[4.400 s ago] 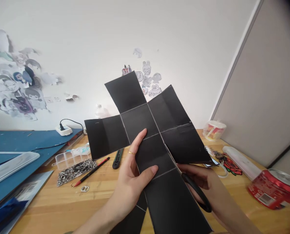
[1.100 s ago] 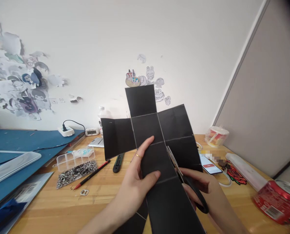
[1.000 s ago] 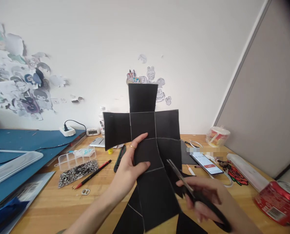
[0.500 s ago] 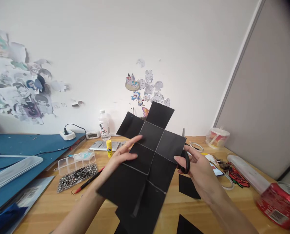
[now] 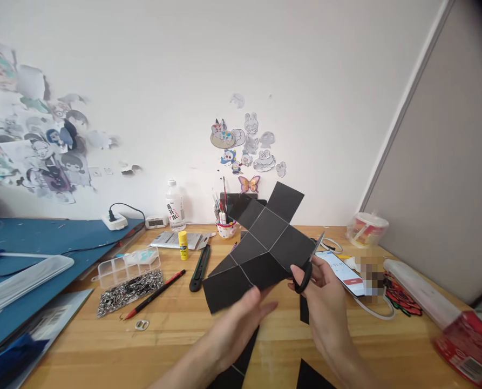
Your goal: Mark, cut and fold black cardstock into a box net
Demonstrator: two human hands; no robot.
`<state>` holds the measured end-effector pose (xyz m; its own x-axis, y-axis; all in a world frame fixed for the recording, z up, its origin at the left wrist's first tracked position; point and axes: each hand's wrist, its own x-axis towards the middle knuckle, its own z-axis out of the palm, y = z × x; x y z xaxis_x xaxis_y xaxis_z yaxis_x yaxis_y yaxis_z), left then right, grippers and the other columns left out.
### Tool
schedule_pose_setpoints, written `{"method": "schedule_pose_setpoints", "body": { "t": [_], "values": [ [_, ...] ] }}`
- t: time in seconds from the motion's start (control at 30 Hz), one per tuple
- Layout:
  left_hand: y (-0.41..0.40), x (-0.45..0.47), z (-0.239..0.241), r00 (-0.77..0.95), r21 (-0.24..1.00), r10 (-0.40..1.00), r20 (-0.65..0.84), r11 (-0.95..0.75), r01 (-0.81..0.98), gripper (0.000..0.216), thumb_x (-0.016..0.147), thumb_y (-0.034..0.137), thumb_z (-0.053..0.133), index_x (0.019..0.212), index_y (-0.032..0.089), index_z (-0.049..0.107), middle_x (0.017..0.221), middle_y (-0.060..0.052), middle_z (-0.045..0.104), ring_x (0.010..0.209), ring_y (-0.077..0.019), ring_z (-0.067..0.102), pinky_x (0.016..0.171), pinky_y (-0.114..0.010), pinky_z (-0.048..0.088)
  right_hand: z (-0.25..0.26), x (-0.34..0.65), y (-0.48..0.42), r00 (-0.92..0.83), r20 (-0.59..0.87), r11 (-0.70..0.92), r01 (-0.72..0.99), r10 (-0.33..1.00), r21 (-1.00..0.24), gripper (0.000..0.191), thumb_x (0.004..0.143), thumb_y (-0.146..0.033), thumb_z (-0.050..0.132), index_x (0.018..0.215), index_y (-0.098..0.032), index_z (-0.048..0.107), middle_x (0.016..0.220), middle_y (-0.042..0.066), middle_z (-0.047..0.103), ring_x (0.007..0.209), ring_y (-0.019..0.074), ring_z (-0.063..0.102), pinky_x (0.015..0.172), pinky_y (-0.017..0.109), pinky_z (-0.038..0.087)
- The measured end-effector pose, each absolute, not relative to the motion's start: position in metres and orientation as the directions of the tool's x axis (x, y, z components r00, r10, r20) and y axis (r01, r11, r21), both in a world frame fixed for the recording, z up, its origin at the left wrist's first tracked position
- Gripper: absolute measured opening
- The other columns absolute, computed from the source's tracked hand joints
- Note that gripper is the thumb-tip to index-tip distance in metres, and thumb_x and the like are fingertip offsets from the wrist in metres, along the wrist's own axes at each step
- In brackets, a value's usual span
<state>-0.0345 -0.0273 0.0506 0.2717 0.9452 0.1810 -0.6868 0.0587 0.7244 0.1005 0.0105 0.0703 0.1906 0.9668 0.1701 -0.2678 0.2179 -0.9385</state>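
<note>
Curled snugly with the right hand (image 5: 321, 286) about the black handles of scissors (image 5: 307, 270), blades pointing up and slightly right. Meeting the card's right-hand corner with the same fingers, thumb nearest; impossible to tell whether pinching that too. Parted at thumb and forefinger in the left hand (image 5: 238, 319), slightly blurred, with the thumb tip overlapping the card's lower edge; impossible to tell how firmly, if at all, gripping it. Raised between both hands, above the worktop (image 5: 176, 340): a black, cross-shaped card (image 5: 270, 227), tilted, scored with pale crease lines, bent along some of them. Beneath the left wrist, another black card (image 5: 246, 351), also pale-lined; below the scissors, a smaller black piece (image 5: 304, 310). Farther left, a utility knife (image 5: 201, 268), then a red-and-black pencil (image 5: 155, 294) beside a bag of metal rings (image 5: 131, 289). Behind the knife, a yellow glue stick (image 5: 183, 246), standing upright. Beyond the right hand, a lit phone (image 5: 343, 273); at far right, a red can (image 5: 469, 351). Against the wall, a bottle (image 5: 176, 208) and a pen cup (image 5: 226, 230).
</note>
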Motion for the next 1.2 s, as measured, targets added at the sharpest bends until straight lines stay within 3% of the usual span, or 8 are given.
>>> {"method": "schedule_pose_setpoints", "body": {
  "t": [0.1,0.2,0.33,0.57,0.7,0.87,1.0,1.2],
  "values": [
    [-0.027,-0.033,0.062,0.104,0.521,0.990,0.092,0.041,-0.852,0.034,0.085,0.039,0.045,0.113,0.022,0.055,0.127,-0.008,0.051,0.127,-0.0254,0.031,0.100,-0.042,0.027,0.068,0.096,0.004,0.178,0.171,0.216,-0.277,0.969,-0.936,0.034,0.062,-0.024,0.074,0.091,-0.021,0.057,0.068,-0.004,0.060,0.061,0.0141,0.059,0.049,0.023,0.048],
    [-0.025,-0.036,0.069,0.105,0.426,0.990,0.094,0.056,-0.903,0.033,0.085,0.028,0.043,0.113,0.017,0.054,0.119,-0.010,0.056,0.122,-0.0252,0.038,0.099,-0.041,0.029,0.068,0.096,0.002,0.130,0.135,0.172,-0.338,0.982,-0.925,0.036,0.059,-0.023,0.076,0.090,-0.020,0.058,0.067,-0.004,0.061,0.058,0.0130,0.060,0.048,0.021,0.047],
    [-0.027,-0.037,0.069,0.089,0.453,0.983,0.162,0.005,-0.891,0.034,0.081,0.018,0.045,0.113,0.015,0.055,0.109,-0.010,0.062,0.117,-0.0259,0.044,0.098,-0.042,0.030,0.067,0.098,0.003,0.069,0.061,0.087,-0.476,0.996,-0.875,0.030,0.060,-0.021,0.076,0.085,-0.019,0.059,0.071,-0.005,0.060,0.059,0.0093,0.060,0.049,0.016,0.047],
    [-0.034,-0.022,0.071,0.025,0.622,0.991,0.130,-0.062,-0.781,0.031,0.086,0.030,0.047,0.116,0.022,0.054,0.114,-0.006,0.060,0.110,-0.0227,0.049,0.095,-0.037,0.033,0.062,0.087,-0.010,0.136,0.070,0.130,-0.501,0.988,-0.856,0.030,0.064,-0.023,0.073,0.089,-0.023,0.057,0.080,-0.005,0.059,0.064,0.0091,0.059,0.053,0.017,0.049],
    [-0.035,-0.020,0.078,0.045,0.545,0.982,0.183,-0.064,-0.836,0.042,0.085,0.023,0.044,0.127,0.029,0.041,0.114,-0.004,0.059,0.090,-0.0192,0.056,0.081,-0.036,0.040,0.062,0.080,-0.020,0.189,0.080,0.159,-0.448,0.979,-0.880,0.038,0.058,-0.027,0.076,0.089,-0.023,0.055,0.078,-0.003,0.060,0.059,0.0117,0.057,0.048,0.021,0.049],
    [-0.033,-0.024,0.082,0.085,0.426,0.982,0.171,0.005,-0.905,0.046,0.082,0.026,0.045,0.127,0.020,0.041,0.117,-0.010,0.056,0.089,-0.0215,0.056,0.072,-0.034,0.043,0.068,0.079,-0.026,0.205,0.061,0.154,-0.479,0.977,-0.864,0.039,0.056,-0.025,0.077,0.089,-0.023,0.056,0.072,-0.005,0.061,0.057,0.0109,0.058,0.047,0.020,0.048],
    [-0.032,-0.025,0.084,-0.019,0.341,0.996,0.082,-0.046,-0.939,0.046,0.078,0.021,0.049,0.123,0.014,0.045,0.110,-0.009,0.060,0.094,-0.0182,0.056,0.084,-0.031,0.042,0.074,0.079,-0.027,0.170,0.009,0.101,-0.543,0.985,-0.834,0.038,0.057,-0.020,0.078,0.090,-0.021,0.057,0.071,-0.005,0.062,0.057,0.0092,0.060,0.048,0.017,0.046],
    [-0.032,-0.024,0.084,-0.076,0.405,0.995,0.067,-0.096,-0.909,0.039,0.077,0.011,0.046,0.115,0.011,0.055,0.103,-0.006,0.066,0.102,-0.0159,0.055,0.095,-0.026,0.037,0.078,0.081,-0.031,0.167,-0.036,0.063,-0.551,0.985,-0.832,0.034,0.057,-0.021,0.077,0.085,-0.022,0.058,0.071,-0.007,0.061,0.058,0.0087,0.060,0.048,0.016,0.046]
  ]
}}
